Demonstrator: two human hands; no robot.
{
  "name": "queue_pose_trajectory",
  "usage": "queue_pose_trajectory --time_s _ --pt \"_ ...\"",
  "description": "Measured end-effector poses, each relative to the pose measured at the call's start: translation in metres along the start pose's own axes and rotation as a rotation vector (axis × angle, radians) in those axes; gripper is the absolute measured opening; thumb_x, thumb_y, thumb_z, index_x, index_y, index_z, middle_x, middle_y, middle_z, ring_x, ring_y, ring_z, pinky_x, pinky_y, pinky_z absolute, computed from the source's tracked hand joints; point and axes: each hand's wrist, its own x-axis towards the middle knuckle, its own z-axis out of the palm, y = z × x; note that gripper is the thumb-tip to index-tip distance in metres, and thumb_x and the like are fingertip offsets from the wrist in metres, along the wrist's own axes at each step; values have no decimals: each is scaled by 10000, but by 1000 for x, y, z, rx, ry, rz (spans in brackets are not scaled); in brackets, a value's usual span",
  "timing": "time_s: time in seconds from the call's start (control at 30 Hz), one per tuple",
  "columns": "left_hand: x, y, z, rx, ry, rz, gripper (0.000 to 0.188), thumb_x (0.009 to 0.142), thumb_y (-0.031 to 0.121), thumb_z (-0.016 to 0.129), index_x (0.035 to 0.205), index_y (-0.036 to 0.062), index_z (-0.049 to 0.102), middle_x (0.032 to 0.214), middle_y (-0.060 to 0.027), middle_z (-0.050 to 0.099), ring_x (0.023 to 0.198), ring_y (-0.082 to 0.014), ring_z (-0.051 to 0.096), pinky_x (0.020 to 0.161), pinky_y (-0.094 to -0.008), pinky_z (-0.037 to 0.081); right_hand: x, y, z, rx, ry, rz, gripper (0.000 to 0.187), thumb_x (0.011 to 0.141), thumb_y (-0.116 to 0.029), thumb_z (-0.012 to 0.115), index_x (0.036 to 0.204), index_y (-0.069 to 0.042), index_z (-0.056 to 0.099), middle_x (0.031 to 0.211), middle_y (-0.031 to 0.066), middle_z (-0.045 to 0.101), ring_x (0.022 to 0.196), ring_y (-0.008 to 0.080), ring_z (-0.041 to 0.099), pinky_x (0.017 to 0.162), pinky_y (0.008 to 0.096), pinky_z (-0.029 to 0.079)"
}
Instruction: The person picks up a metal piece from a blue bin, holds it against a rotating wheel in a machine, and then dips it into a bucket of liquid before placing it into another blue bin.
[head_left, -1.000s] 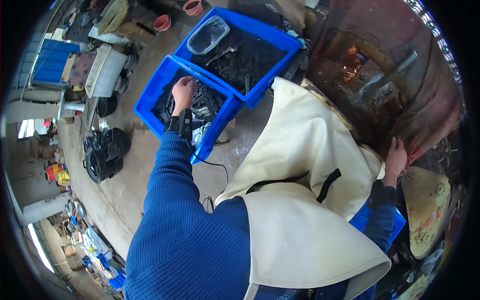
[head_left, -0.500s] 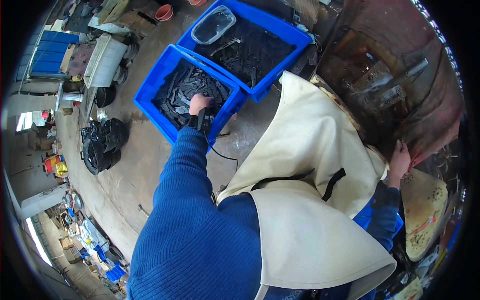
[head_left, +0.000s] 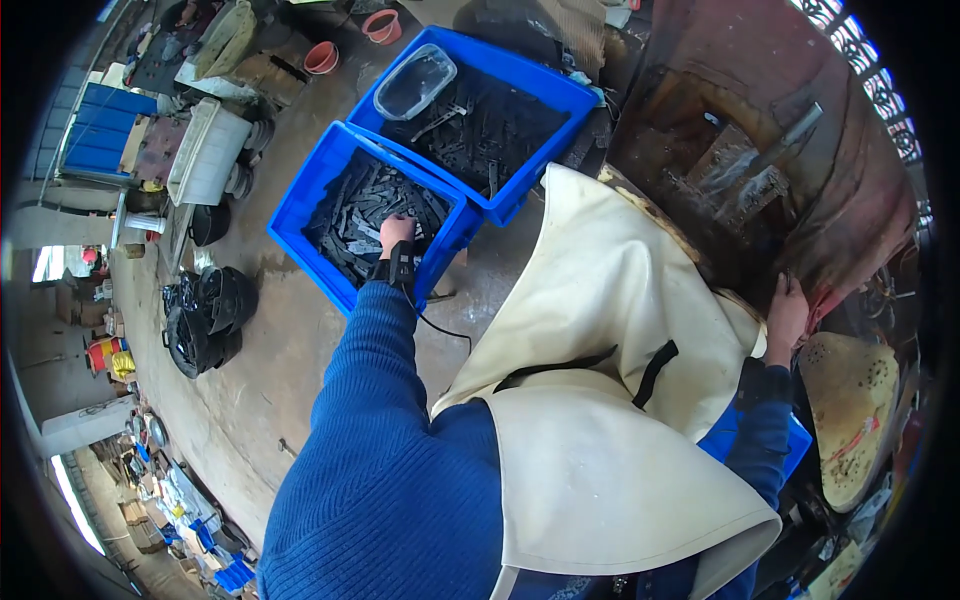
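Fingers (head_left: 392,222) of the left hand (head_left: 397,233) curling down into the dark metal strips (head_left: 355,215), apparently closing on one or more pieces, though the exact pinch cannot be told at this size. Right hand (head_left: 787,318) resting flat, fingers together, against the edge of the rusty brown workbench (head_left: 800,190) at the right of the frame.

Judging the pick best done by singling out one strip near the top of the heap, gripping across its narrow sides and lifting straight up to avoid snagging the tangled neighbours.

Lying in the nearer blue crate (head_left: 300,205), just left of upper centre: flat, thin, blackish-grey, piled criss-cross and filling most of the floor. Touching it at upper right, a second blue crate (head_left: 560,90) holding similar parts and a clear plastic tub (head_left: 415,80).
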Motion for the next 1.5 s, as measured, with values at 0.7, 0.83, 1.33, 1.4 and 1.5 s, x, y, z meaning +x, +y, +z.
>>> queue_pose_trajectory --time_s 0.7,0.83,1.33,1.4,1.5 --pt "-25 18 11 281 -183 425 124 785 113 648 748 -4 668 736 -147 678 684 -277 649 667 -397 516 -24 -4 -29 48 115 109 228 893 -292 604 842 -72 639 769 168 671 740 368 664 680 493 528" --pt "6 8 -27 -446 57 61 151 699 92 749 759 -28 678 683 -143 668 597 -260 615 600 -387 501 -13 -19 -25 96 126 67 222 890 -286 602 848 -72 642 774 168 673 750 367 664 677 495 527" --pt "-174 297 -110 -1266 -324 452 141 971 223 573 979 102 500 708 -11 565 577 -113 556 564 -241 479 -17 -4 -27 99 93 107 229 900 -291 593 866 -73 651 799 168 680 771 366 672 695 488 539" --pt "-209 336 -109 -1160 -476 604 139 981 222 557 1024 92 527 701 -26 580 552 -116 566 548 -243 480 -16 -5 -26 100 89 103 229 901 -291 592 868 -72 651 803 169 681 776 367 672 698 487 539" --pt "-253 386 -89 -788 -653 791 180 978 214 562 1060 60 605 696 -31 615 587 -118 604 539 -247 464 -17 -2 -29 111 80 136 231 904 -289 586 880 -69 652 818 173 684 788 369 671 706 485 538"
